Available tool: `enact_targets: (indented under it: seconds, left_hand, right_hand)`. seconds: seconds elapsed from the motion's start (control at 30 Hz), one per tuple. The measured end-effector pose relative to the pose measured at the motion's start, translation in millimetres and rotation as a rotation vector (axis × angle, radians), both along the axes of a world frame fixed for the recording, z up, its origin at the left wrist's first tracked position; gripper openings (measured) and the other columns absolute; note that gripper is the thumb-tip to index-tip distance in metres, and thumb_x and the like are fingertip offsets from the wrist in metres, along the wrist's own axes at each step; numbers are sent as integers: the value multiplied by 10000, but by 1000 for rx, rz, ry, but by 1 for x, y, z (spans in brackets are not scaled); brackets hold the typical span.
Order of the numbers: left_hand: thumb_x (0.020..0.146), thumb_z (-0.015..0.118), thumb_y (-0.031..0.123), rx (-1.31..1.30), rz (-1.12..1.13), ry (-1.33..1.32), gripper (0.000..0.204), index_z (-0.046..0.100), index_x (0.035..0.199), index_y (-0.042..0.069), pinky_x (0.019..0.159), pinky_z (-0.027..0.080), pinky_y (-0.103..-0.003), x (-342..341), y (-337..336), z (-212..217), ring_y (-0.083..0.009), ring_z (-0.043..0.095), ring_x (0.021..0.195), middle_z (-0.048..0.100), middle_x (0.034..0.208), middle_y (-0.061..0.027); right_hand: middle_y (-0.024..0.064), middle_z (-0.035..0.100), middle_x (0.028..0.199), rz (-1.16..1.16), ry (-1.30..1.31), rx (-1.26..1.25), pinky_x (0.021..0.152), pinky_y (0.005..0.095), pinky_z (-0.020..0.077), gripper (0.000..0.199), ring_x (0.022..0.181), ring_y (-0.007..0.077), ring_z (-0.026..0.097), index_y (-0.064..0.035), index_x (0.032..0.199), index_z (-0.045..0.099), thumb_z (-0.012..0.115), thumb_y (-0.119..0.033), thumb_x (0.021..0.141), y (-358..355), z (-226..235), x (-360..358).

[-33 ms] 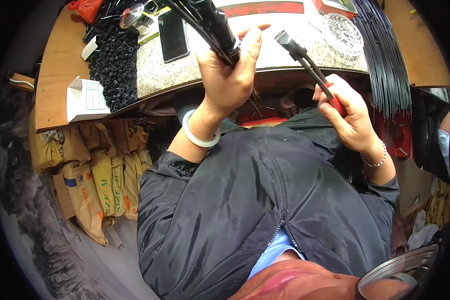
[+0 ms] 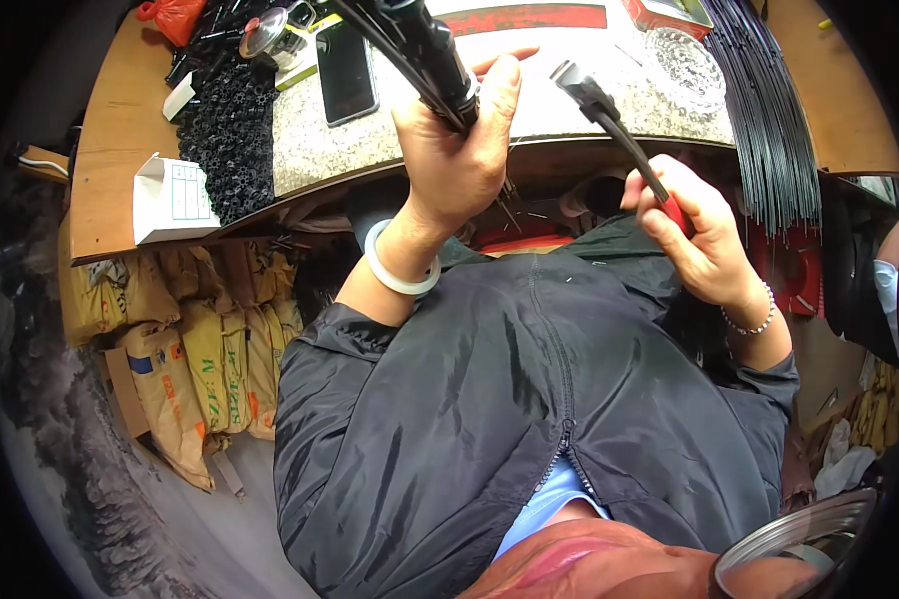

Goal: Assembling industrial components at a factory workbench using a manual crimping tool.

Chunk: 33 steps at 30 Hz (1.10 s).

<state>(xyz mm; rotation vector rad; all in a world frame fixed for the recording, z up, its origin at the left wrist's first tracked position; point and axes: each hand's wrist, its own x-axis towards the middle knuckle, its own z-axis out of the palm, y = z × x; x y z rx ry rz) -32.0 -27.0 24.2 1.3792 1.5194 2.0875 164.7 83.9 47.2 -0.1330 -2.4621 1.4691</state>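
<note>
My left hand (image 2: 454, 170) is wrapped round a bundle of black rods and tubes (image 2: 415, 55) that slants up past the top of the view; its exact kind does not show. One finger of that hand stretches out to the right. In my right hand (image 2: 704, 230) is a pair of pincers (image 2: 609, 115) with red grips, its metal head pointing up and left. The head is apart from the black bundle. My right fingers cover most of the grips.
A phone (image 2: 347, 75), a heap of small black parts (image 2: 235, 140) and a white box (image 2: 173, 200) lie on the left of the table. To the right are a glass ashtray (image 2: 684, 70) and many thin black rods (image 2: 769, 130) overhanging the edge. Sacks (image 2: 170, 389) stand below.
The pincers have turned slightly in my right hand, and their two arms now look closer together. My left hand and the black bundle have barely moved.
</note>
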Motion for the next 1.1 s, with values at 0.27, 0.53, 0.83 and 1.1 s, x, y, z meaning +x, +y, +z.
enact_targets:
  seconds: [0.27, 0.53, 0.83, 1.1]
  left_hand:
    - [842, 552, -3, 106, -44, -183, 104, 608, 765, -41, 507, 372, -176, 9, 4, 0, -10, 464, 564, 576, 637, 0]
    - [830, 473, -4, 120, -53, 11, 103, 492, 731, -24, 821, 494, -346, 7, 1, -4, -23, 385, 407, 415, 556, 19]
    - [843, 462, -8, 114, -60, -134, 134, 497, 714, -11, 753, 506, -309, 12, 7, -8, -20, 354, 389, 399, 523, 30]
    - [866, 558, 53, -41, 85, -219, 129, 641, 899, -40, 512, 355, -181, 9, 0, -1, -3, 360, 517, 433, 551, 67]
  right_hand:
    - [129, 596, 929, 159, -289, -389, 704, 258, 491, 209, 772, 159, 615, 9, 920, 483, 385, -176, 933, -9, 8, 4]
    - [45, 529, 709, 128, -346, -451, 517, 221, 430, 251, 538, 98, 516, -32, 832, 444, 368, -239, 951, -15, 15, 1]
    - [6, 462, 634, -1, -96, -260, 446, 206, 360, 258, 467, 66, 422, -24, 841, 460, 378, -244, 951, -40, -34, -6]
    - [48, 451, 838, -152, 276, -53, 693, 281, 360, 142, 751, 159, 400, -8, 829, 626, 671, -128, 768, -22, -29, -17]
